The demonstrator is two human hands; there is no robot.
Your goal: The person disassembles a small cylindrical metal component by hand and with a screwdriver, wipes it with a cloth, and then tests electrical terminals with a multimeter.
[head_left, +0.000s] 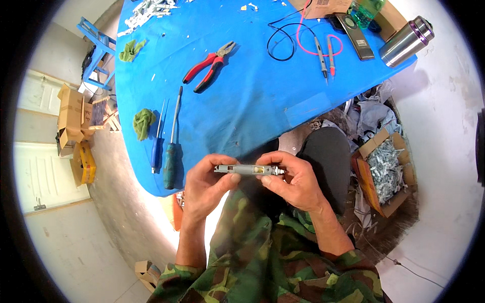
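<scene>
Between both hands I hold a slim grey housing [246, 169] level, just off the table's near edge. It has cut-out openings along its face, a yellowish part inside one of them, and a small pale metal end at the right. My left hand [206, 181] pinches its left end between thumb and fingers. Around the right end, my right hand [295, 183] grips with thumb below and fingers above. Closest to my left hand on the table lie a teal-handled screwdriver [171, 164] and a thinner blue-handled screwdriver [155, 156].
On the blue-covered table [242, 101] lie red-handled pliers [209, 66], green cloths [144, 123], test probes [323, 58] with leads, a dark handheld device [356, 38] and a steel flask [406, 43]. A box of grey parts [386, 166] stands right, beside a black stool seat [326, 161].
</scene>
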